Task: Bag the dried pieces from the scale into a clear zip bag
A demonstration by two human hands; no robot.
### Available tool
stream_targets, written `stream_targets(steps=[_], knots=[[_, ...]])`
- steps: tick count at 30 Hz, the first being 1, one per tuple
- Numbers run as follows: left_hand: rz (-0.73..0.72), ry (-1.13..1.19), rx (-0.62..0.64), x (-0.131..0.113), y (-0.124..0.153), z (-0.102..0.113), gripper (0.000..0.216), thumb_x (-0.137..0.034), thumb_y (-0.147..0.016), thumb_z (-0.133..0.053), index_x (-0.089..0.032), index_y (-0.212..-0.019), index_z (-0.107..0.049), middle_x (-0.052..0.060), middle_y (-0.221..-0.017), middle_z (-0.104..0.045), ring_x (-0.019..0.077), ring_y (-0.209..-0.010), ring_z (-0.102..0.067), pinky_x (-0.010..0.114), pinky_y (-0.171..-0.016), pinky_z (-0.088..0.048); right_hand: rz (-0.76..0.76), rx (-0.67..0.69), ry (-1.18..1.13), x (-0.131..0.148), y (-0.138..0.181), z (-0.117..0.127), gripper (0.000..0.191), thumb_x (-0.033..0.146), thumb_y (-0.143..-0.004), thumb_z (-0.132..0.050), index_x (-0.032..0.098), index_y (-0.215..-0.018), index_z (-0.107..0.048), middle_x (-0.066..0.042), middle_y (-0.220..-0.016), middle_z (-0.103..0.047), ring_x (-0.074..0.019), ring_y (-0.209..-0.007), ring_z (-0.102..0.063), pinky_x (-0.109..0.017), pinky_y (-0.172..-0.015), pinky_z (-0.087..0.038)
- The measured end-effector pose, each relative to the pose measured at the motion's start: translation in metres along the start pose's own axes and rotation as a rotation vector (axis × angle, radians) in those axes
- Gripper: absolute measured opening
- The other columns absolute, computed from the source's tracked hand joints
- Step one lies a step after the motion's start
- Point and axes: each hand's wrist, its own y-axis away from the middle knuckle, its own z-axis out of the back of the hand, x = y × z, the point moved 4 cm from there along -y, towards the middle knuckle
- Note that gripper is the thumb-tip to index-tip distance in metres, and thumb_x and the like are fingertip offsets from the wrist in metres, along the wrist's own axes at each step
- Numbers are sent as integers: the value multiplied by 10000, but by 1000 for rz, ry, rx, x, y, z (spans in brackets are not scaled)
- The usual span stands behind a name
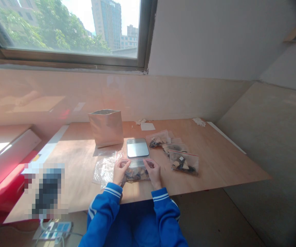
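Observation:
A clear zip bag [137, 174] with light and dark pieces in it lies at the near side of the table, between my hands. My left hand [121, 170] pinches the bag's top edge at its left end. At the right end of the same edge, my right hand [153, 172] pinches with thumb and fingers. Just beyond the bag sits a flat scale with a silvery plate [137, 148], bare on top. Left of my left hand, empty clear plastic bags [103, 169] lie in a loose heap.
Several filled zip bags, the nearest one [184, 162] among them, lie to the right. An open-topped foil pouch [106, 129] stands behind the plastic heap. A white card [148, 127] and crumpled tissue [198, 122] lie near the wall. A power strip [57, 230] is below the table's left edge.

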Motion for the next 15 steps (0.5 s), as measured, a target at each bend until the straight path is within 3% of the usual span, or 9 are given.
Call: stream_targets(steps=[15], knots=[[4, 6, 87, -5, 1, -5, 207, -356, -677, -762, -158, -730, -737, 86, -852, -698, 200, -825, -643, 300, -747, -498, 39, 117, -53, 5, 3, -9, 214, 373, -760, -693, 171, -820, -727, -72, -823, -740, -225, -783, -693, -340, -710, -566]])
